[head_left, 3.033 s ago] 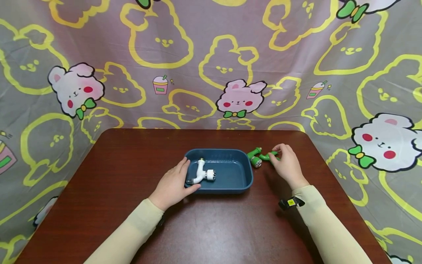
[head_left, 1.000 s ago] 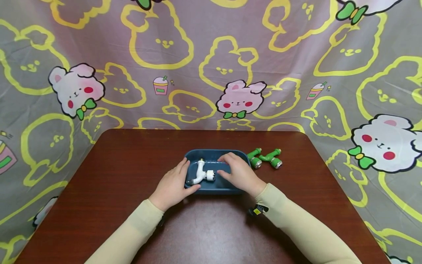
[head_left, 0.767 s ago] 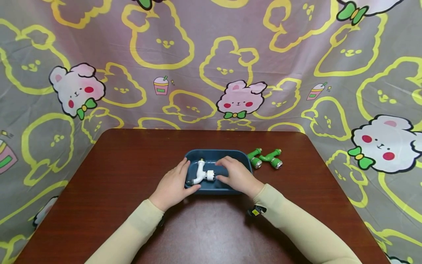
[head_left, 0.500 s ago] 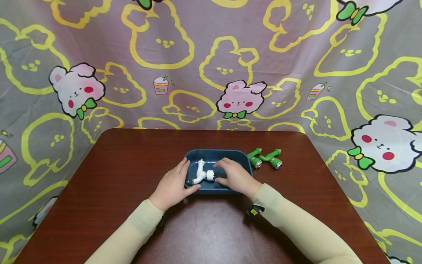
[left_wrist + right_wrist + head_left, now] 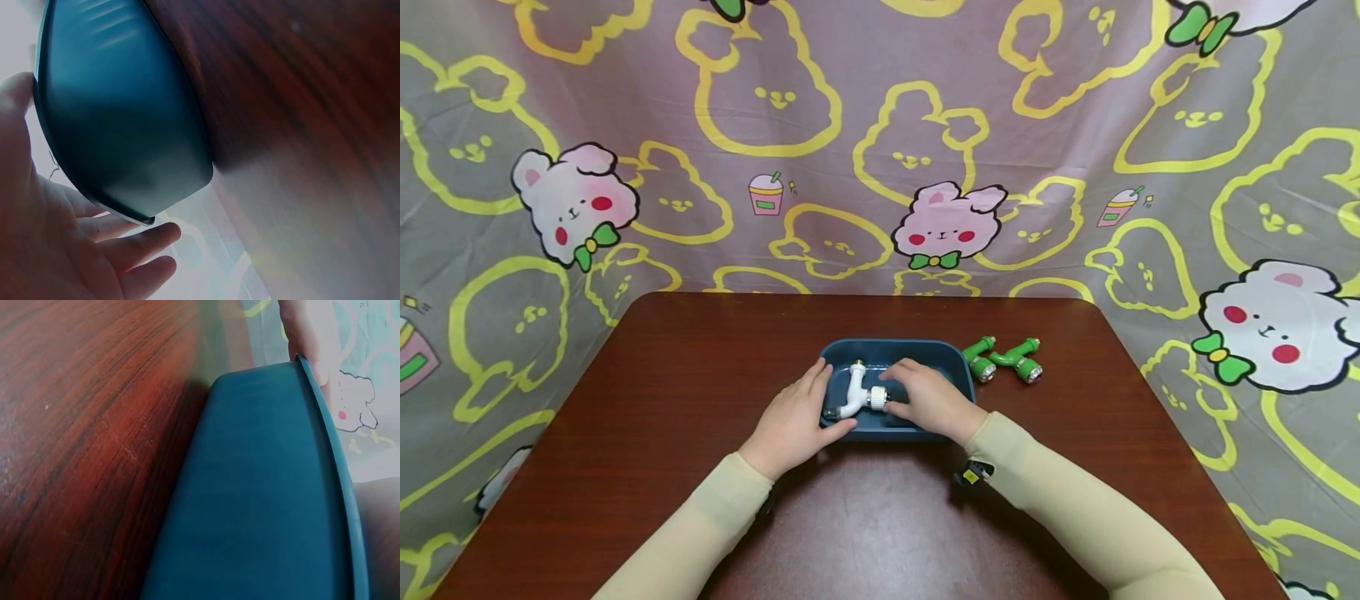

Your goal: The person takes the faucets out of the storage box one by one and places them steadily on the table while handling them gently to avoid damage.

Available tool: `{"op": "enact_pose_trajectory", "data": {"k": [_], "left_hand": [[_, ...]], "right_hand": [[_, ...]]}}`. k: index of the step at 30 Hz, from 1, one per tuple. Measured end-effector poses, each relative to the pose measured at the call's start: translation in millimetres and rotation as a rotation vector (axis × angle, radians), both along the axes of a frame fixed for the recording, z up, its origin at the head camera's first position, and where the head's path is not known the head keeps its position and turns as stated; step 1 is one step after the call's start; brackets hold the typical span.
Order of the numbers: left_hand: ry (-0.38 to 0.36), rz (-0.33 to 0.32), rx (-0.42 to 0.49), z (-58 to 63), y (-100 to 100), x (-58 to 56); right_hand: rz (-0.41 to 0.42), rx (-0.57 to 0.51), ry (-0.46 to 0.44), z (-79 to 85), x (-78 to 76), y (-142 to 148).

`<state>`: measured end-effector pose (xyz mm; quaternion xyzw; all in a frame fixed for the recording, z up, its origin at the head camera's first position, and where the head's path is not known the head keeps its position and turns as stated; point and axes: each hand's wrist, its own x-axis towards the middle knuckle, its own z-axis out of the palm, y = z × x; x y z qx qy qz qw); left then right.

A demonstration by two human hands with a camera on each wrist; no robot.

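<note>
Left hand (image 5: 792, 419): you steady the tray (image 5: 951, 357), fingers relaxed.
Right hand (image 5: 928, 402): your fingertips pinch the white tap (image 5: 856, 392).
Wrist views: only tray wall; tap hidden.

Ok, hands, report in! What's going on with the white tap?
Left hand rests on blue tray rim. Right hand touching white tap inside tray; grip unclear. Two green taps lie beside tray, nothing blocking.

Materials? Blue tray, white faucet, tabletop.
Blue tray: likely plastic, smooth matte, soft rounded rim. White faucet: looks like glossy plastic, with a ribbed, possibly metal collar. Tabletop: dark red wood grain with sheen; solid or laminate unclear.
</note>
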<state>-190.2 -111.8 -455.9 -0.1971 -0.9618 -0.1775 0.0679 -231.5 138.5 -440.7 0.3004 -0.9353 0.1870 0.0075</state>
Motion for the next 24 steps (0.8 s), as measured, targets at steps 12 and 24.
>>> {"op": "enact_pose_trajectory", "data": {"k": [12,24], "left_hand": [[-0.002,0.002,-0.005,1.4,0.8,0.3],[0.008,0.005,0.003,-0.5,1.0,0.1]], "right_hand": [[-0.014,0.039,-0.023,-2.9,-3.9,-2.8],[0.016,0.045,-0.001,-6.9,-7.1,-5.4]]}}
